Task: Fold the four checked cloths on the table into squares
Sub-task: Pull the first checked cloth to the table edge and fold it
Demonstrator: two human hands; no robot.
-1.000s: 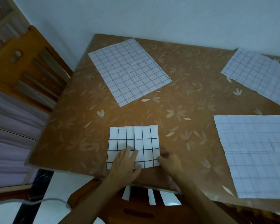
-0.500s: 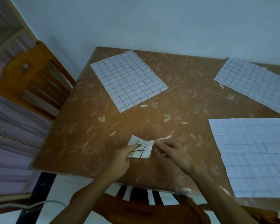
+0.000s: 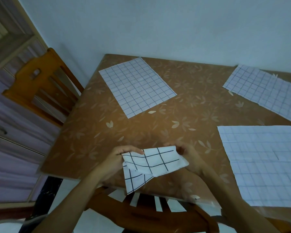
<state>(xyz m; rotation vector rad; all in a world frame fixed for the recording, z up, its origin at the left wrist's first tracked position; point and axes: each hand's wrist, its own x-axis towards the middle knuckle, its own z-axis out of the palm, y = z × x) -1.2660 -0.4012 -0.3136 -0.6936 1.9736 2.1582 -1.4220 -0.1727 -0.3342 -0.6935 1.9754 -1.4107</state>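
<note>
Nearest, a wooden chair back sits tucked under the desk's front edge. Just above that edge, the black-checked cloth is off the desk and stretched between both hands. A second ago it lay flat near the edge as a folded rectangle under pressing palms. Now the left hand pinches its left end, thumb on top, fingers curled beneath. The right hand grips the right end with fingers bent round the edge. One layer has dropped loose and hangs as a slack flap over the desk edge, so the fold looks partly undone and this piece is probably not yet a finished square.

Further right, a large blue-checked cloth lies spread flat. Beyond, a second blue-checked cloth lies flat at the far left and a third at the far right, all three apart and unfolded. By my reckoning most of the task remains.
</note>
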